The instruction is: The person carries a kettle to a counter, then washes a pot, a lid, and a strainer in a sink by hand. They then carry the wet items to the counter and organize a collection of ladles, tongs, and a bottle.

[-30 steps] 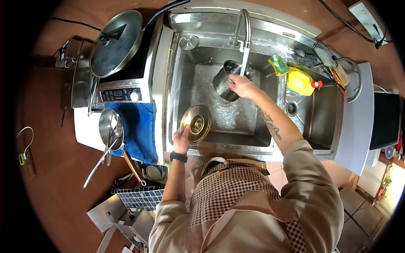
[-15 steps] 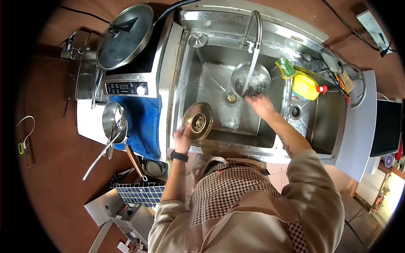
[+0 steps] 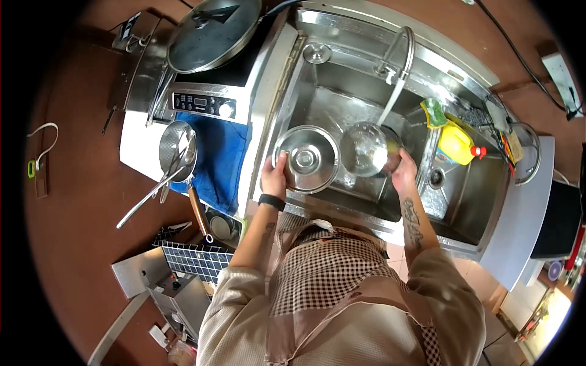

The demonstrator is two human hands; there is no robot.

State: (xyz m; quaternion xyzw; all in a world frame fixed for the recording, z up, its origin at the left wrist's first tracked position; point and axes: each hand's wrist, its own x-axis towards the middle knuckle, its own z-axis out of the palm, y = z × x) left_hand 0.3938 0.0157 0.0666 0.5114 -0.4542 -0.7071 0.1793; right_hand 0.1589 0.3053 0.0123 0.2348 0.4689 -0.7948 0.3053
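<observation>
My left hand (image 3: pixel 274 177) grips a round metal pot lid (image 3: pixel 318 169) by its left rim, thumb on top. The lid faces up over the near left of the large sink basin (image 3: pixel 342 100). On its right, my right hand (image 3: pixel 403 173) is closed on the right side of a shiny round metal bowl (image 3: pixel 361 152); some fingers are hidden by it. The bowl sits close beside the lid. Water runs from the faucet (image 3: pixel 409 52) toward the bowl's far edge.
A yellow detergent bottle (image 3: pixel 455 144) and a green-yellow sponge (image 3: pixel 434 113) sit on the sink divider. Left of the sink are a covered pan (image 3: pixel 213 43) on an induction cooker, a blue cloth (image 3: pixel 223 161), and a strainer (image 3: pixel 173 146) with a wooden-handled utensil.
My right hand has taken hold of the bowl and brought it nearer, beside the lid. The lid has turned flatter, facing up. The camera view has shifted.
</observation>
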